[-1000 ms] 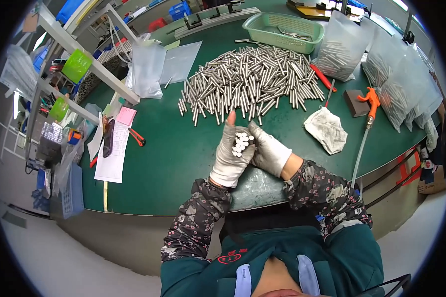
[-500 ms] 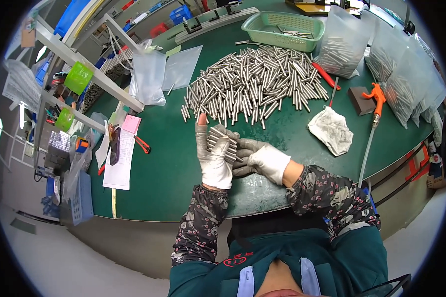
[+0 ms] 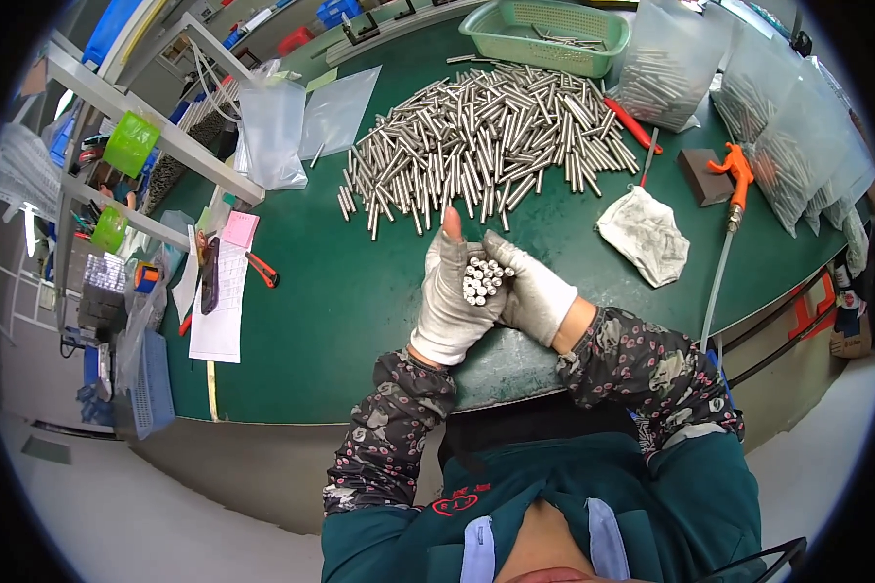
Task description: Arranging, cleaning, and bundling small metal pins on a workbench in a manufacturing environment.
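Observation:
Both my gloved hands are cupped around a bundle of short metal pins (image 3: 483, 281), whose round ends point up toward me. My left hand (image 3: 450, 308) wraps the bundle's left side, its bare thumb tip sticking up. From the right, my right hand (image 3: 538, 292) presses against the same bundle; its lower fingers are hidden behind the pins and the other hand. Just beyond my hands, a wide heap of loose metal pins (image 3: 486, 136) is spread over the green table (image 3: 360, 321).
A green basket (image 3: 544, 37) with some pins stands behind the heap. Right: filled plastic bags (image 3: 656, 78), an orange air gun (image 3: 737, 180), a dark block (image 3: 705, 177), a white cloth (image 3: 644, 236) and a red-handled tool (image 3: 634, 126). Left: papers (image 3: 219, 311), a red cutter (image 3: 262, 270) and plastic bags (image 3: 274, 131).
The pins in my hands have turned from lying across my left palm to showing their ends toward me. My hands have closed in around the bundle, the left one moving right.

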Tool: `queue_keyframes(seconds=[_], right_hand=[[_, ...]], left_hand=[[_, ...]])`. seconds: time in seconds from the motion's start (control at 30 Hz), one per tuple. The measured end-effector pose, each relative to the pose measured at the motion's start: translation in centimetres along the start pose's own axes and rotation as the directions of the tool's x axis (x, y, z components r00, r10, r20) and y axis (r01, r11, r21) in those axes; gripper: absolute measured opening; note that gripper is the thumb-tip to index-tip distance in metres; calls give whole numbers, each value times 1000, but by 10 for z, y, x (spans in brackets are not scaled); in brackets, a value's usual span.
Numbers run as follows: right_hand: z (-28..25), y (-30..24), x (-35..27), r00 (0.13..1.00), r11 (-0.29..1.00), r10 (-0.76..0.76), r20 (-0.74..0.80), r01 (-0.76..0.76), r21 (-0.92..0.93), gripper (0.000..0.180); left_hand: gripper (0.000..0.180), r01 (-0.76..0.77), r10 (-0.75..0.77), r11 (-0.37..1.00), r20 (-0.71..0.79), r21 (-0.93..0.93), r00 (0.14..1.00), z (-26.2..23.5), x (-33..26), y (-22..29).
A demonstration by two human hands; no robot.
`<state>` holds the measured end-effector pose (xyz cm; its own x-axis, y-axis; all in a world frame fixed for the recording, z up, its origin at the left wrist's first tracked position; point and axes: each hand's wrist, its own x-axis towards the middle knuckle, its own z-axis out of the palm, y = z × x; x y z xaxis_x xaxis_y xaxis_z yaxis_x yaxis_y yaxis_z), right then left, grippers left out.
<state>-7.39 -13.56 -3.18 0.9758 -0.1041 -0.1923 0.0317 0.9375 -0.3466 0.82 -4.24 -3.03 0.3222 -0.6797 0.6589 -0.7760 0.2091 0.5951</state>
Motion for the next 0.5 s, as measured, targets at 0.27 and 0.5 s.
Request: queue_keyframes(seconds=[0.27, 0.5], right_hand=[[1, -3, -5, 997, 1000, 14, -78, -13, 17, 27], [3, -1, -8, 983, 997, -44, -176, 54, 53, 22]], left_hand=[[115, -181, 199, 839, 20, 513, 980, 1, 7, 6], [97, -111, 153, 902, -69, 417, 986, 4, 6, 4]])
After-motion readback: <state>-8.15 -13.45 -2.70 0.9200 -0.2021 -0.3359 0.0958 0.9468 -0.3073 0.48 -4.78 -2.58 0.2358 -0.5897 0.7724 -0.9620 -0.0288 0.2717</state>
